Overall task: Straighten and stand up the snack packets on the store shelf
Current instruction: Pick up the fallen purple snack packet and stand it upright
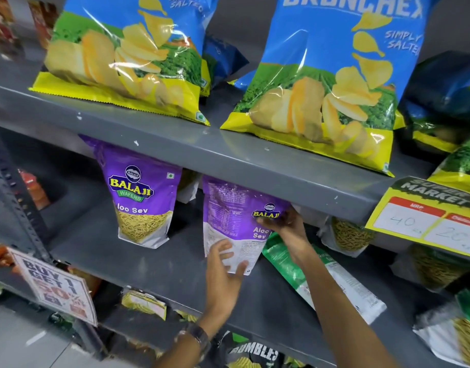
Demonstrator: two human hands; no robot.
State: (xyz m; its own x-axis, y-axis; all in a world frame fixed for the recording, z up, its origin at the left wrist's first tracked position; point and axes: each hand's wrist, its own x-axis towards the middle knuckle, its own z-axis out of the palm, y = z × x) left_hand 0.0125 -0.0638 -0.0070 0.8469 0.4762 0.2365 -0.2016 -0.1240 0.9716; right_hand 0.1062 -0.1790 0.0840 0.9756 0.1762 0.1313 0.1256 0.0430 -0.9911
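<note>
On the middle grey shelf (159,264) a purple Aloo Sev packet (236,208) stands upright between my hands, its side turned toward me. My left hand (224,269) presses flat against its lower white part with fingers spread. My right hand (284,224) grips its upper right edge by the logo. A second purple Aloo Sev packet (141,197) stands upright to the left, facing out. A green and white packet (324,280) lies flat on the shelf under my right forearm.
The shelf above (228,152) carries two large blue chip bags (332,83), (127,54). More sev packets (348,232) stand at the right. A yellow price tag (430,216) hangs on the upper shelf edge, and an offer sign (56,285) sits at the lower left.
</note>
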